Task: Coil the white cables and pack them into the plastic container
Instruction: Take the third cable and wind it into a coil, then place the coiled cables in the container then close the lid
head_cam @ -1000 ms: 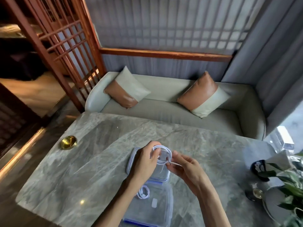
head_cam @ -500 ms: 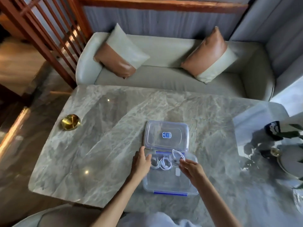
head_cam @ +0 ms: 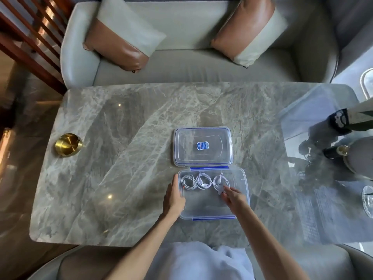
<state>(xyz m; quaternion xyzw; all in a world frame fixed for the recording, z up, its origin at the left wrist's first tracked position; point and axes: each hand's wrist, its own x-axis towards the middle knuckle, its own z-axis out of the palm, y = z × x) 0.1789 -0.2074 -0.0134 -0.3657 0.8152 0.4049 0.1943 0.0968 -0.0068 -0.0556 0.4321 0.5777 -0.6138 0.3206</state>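
The clear plastic container (head_cam: 238, 207) lies open on the marble table just in front of me. Its clear lid (head_cam: 202, 146) with blue clips lies flat just beyond it. Three coiled white cables sit side by side in the container's far part: the left coil (head_cam: 188, 181), the middle coil (head_cam: 202, 180) and the right coil (head_cam: 221, 181). My left hand (head_cam: 174, 196) rests against the container's left rim with fingers straight. My right hand (head_cam: 234, 197) reaches inside the container, its fingertips pinching the near end of the right coil.
A small brass dish (head_cam: 68, 144) stands at the table's left side. A dark bottle (head_cam: 335, 151), a vase and glassware crowd the right end. A grey sofa (head_cam: 191, 65) with two cushions runs behind the table's far edge.
The coil that I held up in both hands has been lowered into the container beside the other two. My left hand went to the container's left rim. The camera has tilted down.
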